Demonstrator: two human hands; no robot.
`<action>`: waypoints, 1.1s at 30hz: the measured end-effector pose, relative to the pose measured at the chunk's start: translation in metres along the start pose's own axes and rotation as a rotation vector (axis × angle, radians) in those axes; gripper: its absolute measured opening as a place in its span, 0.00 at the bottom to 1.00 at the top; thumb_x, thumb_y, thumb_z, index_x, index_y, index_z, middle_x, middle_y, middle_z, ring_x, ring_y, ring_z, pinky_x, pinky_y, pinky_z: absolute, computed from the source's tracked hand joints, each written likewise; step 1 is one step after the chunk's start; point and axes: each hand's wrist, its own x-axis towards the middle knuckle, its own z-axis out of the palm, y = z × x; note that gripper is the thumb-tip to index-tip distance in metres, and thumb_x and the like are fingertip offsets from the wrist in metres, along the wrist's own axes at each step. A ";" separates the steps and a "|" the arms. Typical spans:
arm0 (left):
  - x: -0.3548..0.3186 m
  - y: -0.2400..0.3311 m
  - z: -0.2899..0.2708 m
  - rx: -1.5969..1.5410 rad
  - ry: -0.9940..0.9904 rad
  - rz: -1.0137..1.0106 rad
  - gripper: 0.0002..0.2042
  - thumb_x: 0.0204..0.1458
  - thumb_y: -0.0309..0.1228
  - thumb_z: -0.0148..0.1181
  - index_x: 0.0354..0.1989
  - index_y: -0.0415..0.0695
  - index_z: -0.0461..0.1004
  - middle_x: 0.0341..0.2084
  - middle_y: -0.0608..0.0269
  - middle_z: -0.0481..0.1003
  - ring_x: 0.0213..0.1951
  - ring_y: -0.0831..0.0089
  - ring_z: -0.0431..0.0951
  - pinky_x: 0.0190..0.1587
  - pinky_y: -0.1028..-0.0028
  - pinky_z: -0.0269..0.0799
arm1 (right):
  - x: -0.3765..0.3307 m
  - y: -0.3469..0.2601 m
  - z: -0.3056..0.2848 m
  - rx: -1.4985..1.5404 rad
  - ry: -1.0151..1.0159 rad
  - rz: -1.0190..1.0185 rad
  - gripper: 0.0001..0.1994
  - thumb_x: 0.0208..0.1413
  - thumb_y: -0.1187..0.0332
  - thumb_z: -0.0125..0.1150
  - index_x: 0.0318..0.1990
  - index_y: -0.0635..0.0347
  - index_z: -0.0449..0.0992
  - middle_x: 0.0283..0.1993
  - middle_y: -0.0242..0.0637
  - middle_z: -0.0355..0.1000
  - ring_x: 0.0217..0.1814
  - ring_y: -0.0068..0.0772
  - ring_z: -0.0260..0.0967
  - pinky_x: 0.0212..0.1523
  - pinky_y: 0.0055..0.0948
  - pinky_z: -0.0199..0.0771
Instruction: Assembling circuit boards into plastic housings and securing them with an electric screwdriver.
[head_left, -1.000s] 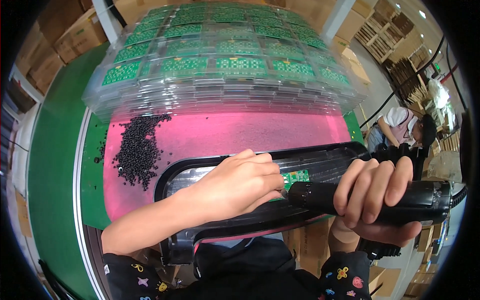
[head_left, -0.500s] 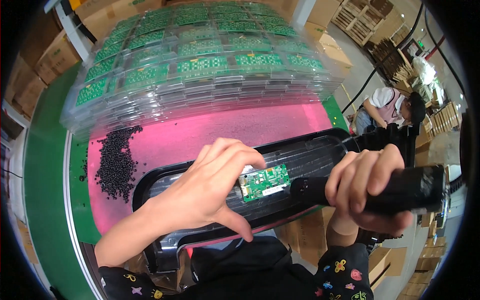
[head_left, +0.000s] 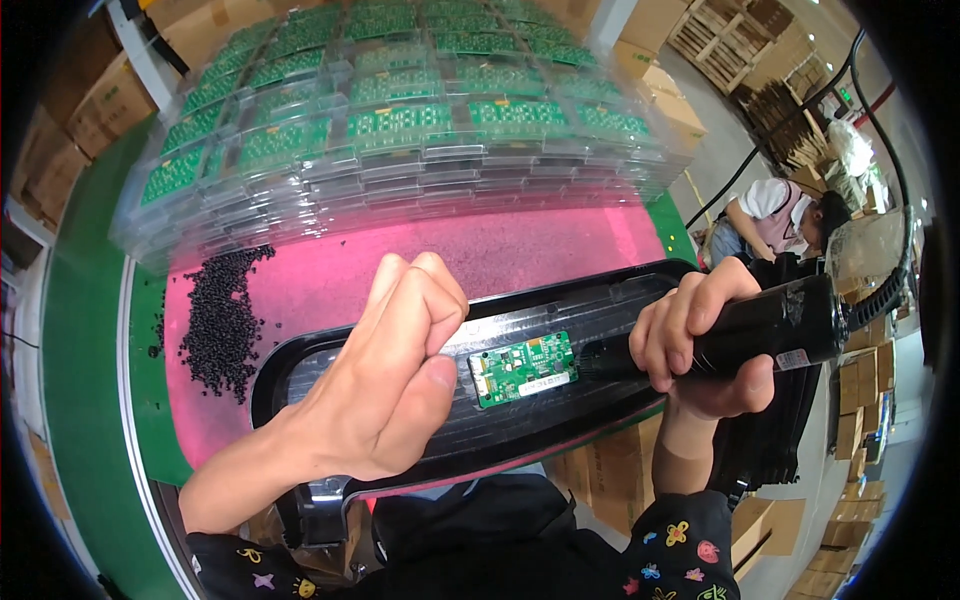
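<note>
A green circuit board [head_left: 525,368] lies inside a long black plastic housing [head_left: 440,450] with a raised rim. My right hand [head_left: 700,335] is wrapped round a black power screwdriver [head_left: 800,325], held almost level, its front end pointing left at the board's right edge. Whether the tip touches the board is hidden. Over the housing's left part, my left hand [head_left: 385,375] is closed, with fingers curled and thumb pressed in, close to the board's left side. Anything inside those fingers is hidden.
Small black screws [head_left: 218,325] are heaped on the pink mat [head_left: 500,245] at the left. Stacked clear trays of circuit boards [head_left: 400,130] stand behind. At the right are a person [head_left: 765,220], a hanging black cable [head_left: 755,140] and cardboard boxes [head_left: 855,410].
My left hand has drawn back left from the board, its spread fingers and thumb now curled closed. My right hand and the screwdriver have shifted slightly left.
</note>
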 end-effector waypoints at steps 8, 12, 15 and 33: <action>-0.001 -0.005 0.004 0.055 0.092 -0.036 0.07 0.53 0.24 0.51 0.36 0.39 0.59 0.31 0.56 0.62 0.34 0.63 0.58 0.42 0.65 0.56 | 0.002 0.005 0.017 -0.057 0.081 0.077 0.25 0.53 0.48 0.66 0.39 0.62 0.64 0.22 0.32 0.65 0.14 0.23 0.62 0.18 0.23 0.65; 0.000 0.006 -0.001 -0.094 0.243 0.019 0.08 0.55 0.26 0.52 0.37 0.40 0.59 0.31 0.59 0.62 0.34 0.70 0.58 0.42 0.69 0.56 | 0.004 0.004 0.013 0.051 0.002 0.054 0.28 0.52 0.45 0.67 0.40 0.62 0.65 0.23 0.31 0.65 0.15 0.24 0.63 0.21 0.24 0.66; 0.003 0.012 -0.016 -0.433 0.468 -0.008 0.10 0.55 0.26 0.54 0.40 0.41 0.59 0.32 0.64 0.60 0.36 0.76 0.57 0.43 0.75 0.56 | 0.006 0.004 0.007 0.170 0.224 0.138 0.24 0.58 0.45 0.59 0.40 0.59 0.67 0.24 0.29 0.64 0.17 0.22 0.63 0.24 0.26 0.64; -0.055 0.011 -0.049 0.765 -0.012 -0.275 0.09 0.42 0.22 0.64 0.28 0.37 0.68 0.26 0.53 0.66 0.32 0.50 0.71 0.34 0.64 0.61 | -0.045 -0.090 -0.063 -0.375 0.724 -0.293 0.18 0.50 0.81 0.55 0.50 0.62 0.65 0.37 0.27 0.56 0.34 0.14 0.53 0.37 0.17 0.57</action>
